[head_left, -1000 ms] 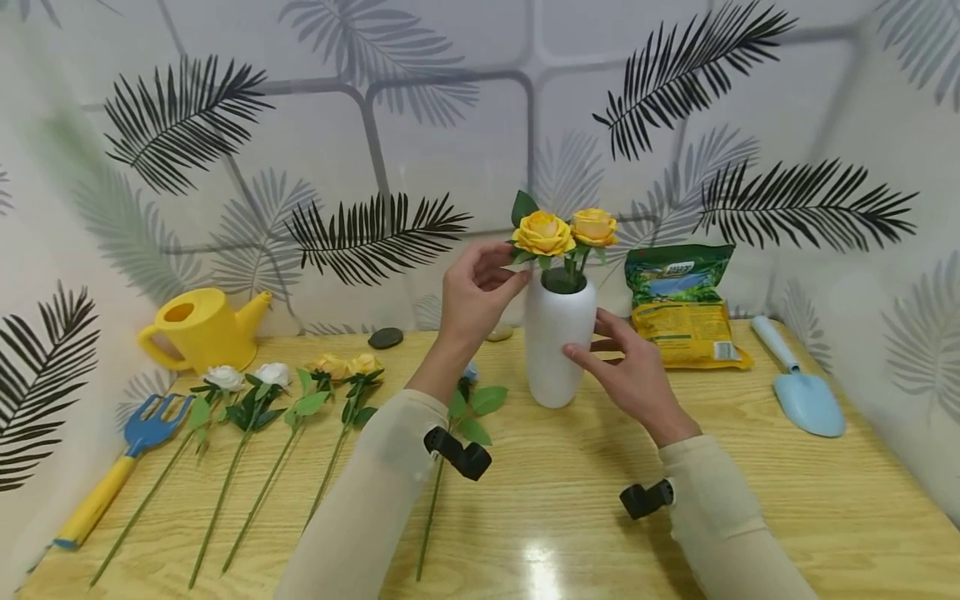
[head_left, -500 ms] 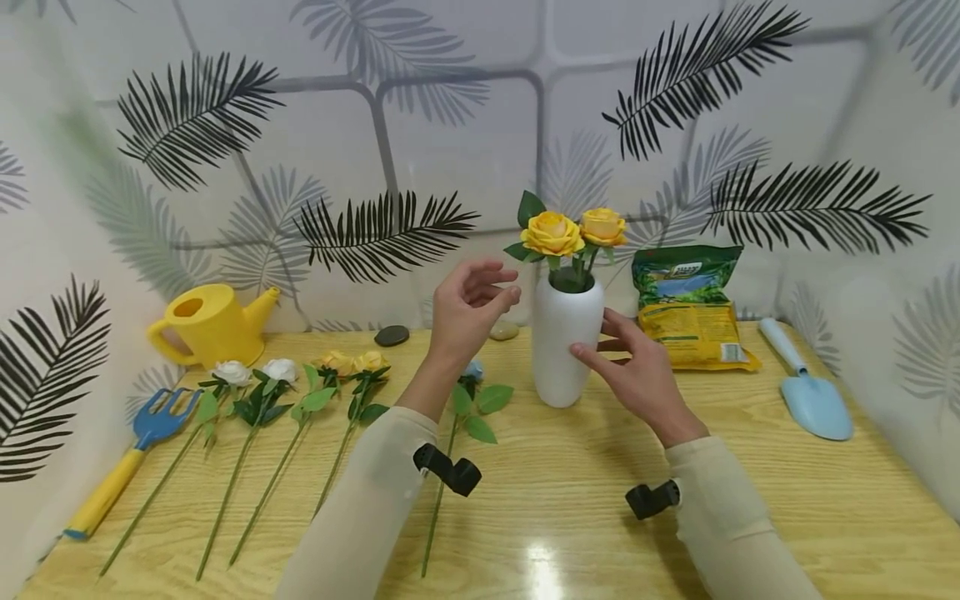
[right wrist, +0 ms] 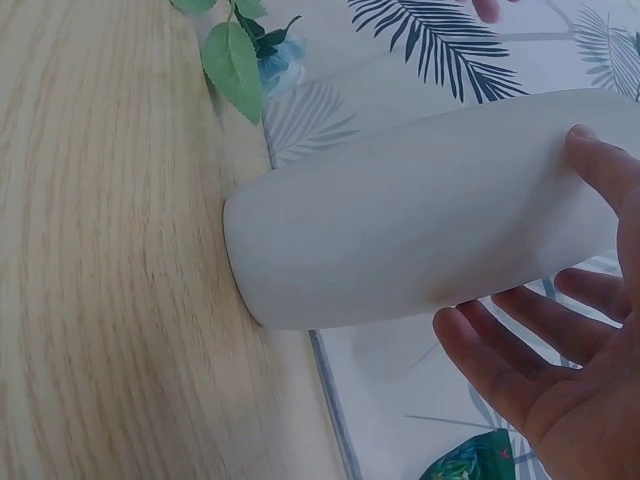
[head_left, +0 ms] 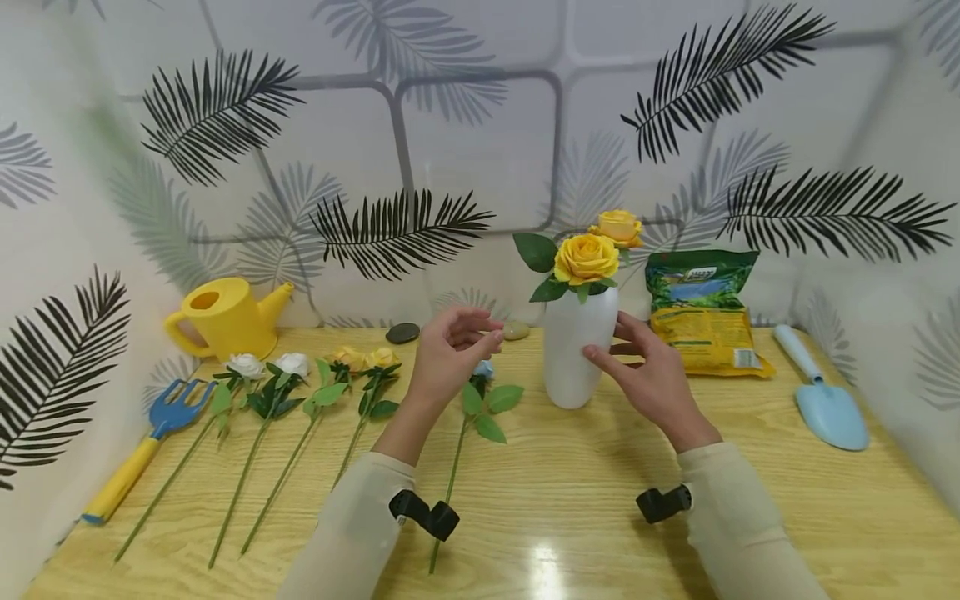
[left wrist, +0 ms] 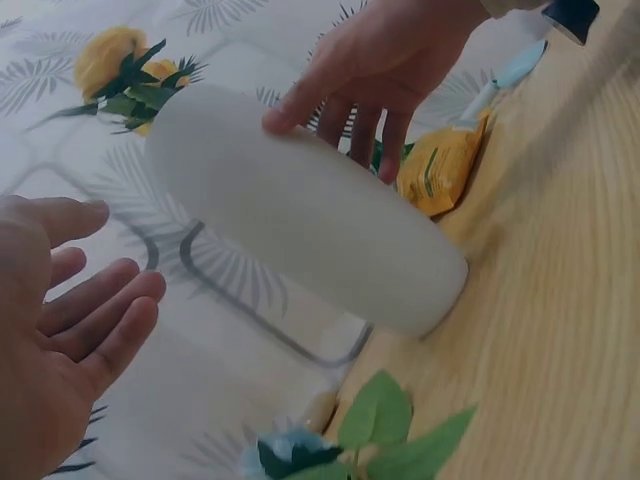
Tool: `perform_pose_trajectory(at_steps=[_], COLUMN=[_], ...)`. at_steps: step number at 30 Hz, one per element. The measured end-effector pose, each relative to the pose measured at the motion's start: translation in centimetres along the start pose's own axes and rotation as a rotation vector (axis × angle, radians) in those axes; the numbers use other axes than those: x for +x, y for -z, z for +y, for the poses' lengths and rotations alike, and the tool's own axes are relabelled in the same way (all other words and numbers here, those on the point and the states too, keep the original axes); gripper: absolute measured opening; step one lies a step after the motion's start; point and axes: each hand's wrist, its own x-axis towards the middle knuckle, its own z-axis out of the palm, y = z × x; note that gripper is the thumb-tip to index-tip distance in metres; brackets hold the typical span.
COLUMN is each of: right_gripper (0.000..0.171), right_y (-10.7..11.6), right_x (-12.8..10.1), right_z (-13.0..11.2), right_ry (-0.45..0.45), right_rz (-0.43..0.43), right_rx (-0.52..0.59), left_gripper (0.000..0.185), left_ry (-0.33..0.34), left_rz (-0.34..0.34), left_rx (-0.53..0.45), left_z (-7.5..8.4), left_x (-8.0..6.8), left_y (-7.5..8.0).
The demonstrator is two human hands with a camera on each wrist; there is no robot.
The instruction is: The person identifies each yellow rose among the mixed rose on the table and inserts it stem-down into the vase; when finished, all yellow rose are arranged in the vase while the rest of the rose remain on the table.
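A white vase [head_left: 577, 354] stands on the wooden table [head_left: 570, 517] with two yellow roses [head_left: 587, 257] in it. My right hand [head_left: 626, 354] rests against the vase's right side, thumb and fingertips touching it, fingers fairly straight. The right wrist view shows that hand [right wrist: 560, 380] beside the vase [right wrist: 420, 210]. My left hand [head_left: 468, 337] hovers left of the vase, loosely curled and holding nothing. It is above a pale blue rose [head_left: 483, 369] lying on the table. In the left wrist view the left hand's palm [left wrist: 70, 330] faces the vase [left wrist: 300, 240].
Two white roses [head_left: 247, 365] and yellow roses [head_left: 363, 358] lie in a row at left, next to a blue and yellow rake [head_left: 142, 442]. A yellow watering can [head_left: 225, 317] and a dark stone [head_left: 403, 332] are behind. A green-yellow bag [head_left: 701, 312] and blue trowel [head_left: 821, 400] sit right.
My left hand has let go of the front yellow rose and dropped down and to the left. The roses now sit lower in the vase. My right hand stays on the vase.
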Motion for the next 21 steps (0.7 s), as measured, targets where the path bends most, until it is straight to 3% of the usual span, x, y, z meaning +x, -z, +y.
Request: perform_pose_trajectory(at_steps=[4, 11, 21], right_gripper=[0.081, 0.079, 0.078], right_y=[0.1, -0.1, -0.3], right_x=[0.0, 0.0, 0.0], right_z=[0.1, 0.4, 0.3], right_ry=[-0.004, 0.027, 0.039], right_rz=[0.001, 0.002, 0.017], right_rx=[-0.007, -0.021, -0.029], left_gripper=[0.027, 0.023, 0.023], left_ry=[0.064, 0.176, 0.302], left_rz=[0.02, 0.139, 0.272], left_rx=[0.032, 0.04, 0.024], left_z=[-0.6, -2.1, -2.6], left_x=[-1.4, -3.5, -3.3], left_y=[1.7, 5.5, 9.2])
